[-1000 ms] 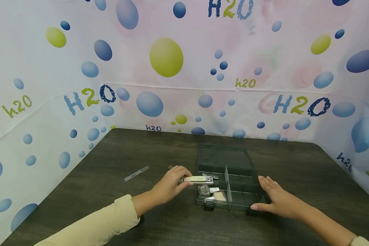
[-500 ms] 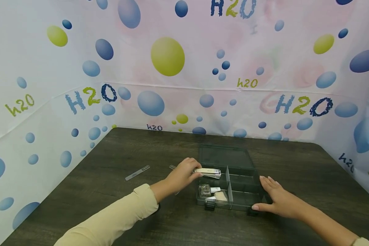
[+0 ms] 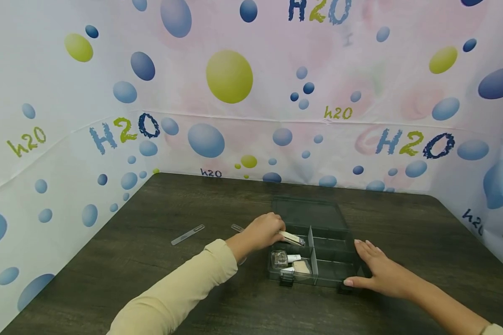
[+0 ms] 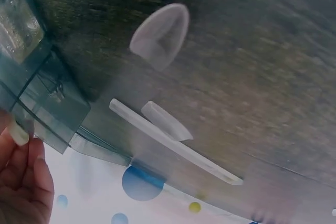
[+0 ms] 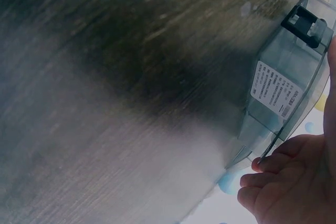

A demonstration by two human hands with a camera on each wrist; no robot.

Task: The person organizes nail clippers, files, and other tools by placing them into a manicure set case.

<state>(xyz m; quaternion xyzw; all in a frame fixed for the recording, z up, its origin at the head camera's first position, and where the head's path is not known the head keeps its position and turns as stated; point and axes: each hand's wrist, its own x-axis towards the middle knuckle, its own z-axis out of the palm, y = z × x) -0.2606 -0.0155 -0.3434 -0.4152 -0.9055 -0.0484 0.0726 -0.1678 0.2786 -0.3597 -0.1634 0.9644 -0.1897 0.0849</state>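
My left hand point(image 3: 261, 230) pinches a cream and silver nail clipper point(image 3: 293, 239) and holds it tilted down into the back left compartment of a smoky clear organiser box point(image 3: 318, 278). The box lid point(image 3: 308, 211) lies open flat behind it. In the front left compartment sit a small glass jar point(image 3: 279, 258), a white tube point(image 3: 294, 257) and a beige piece point(image 3: 301, 267). My right hand point(image 3: 375, 267) rests with straight fingers against the box's right side. The right wrist view shows those fingers point(image 5: 289, 182) at the labelled box wall point(image 5: 283, 87).
A clear nail file point(image 3: 187, 235) lies on the dark wood table point(image 3: 151, 260) to the left, and a second clear strip point(image 3: 236, 228) lies just behind my left hand. The left wrist view shows clear strips point(image 4: 173, 142) beside the box corner point(image 4: 47, 108). Printed walls enclose three sides.
My left hand carried the nail clipper right and back over the box, then tipped it down into the back left compartment. My right hand stayed against the box.
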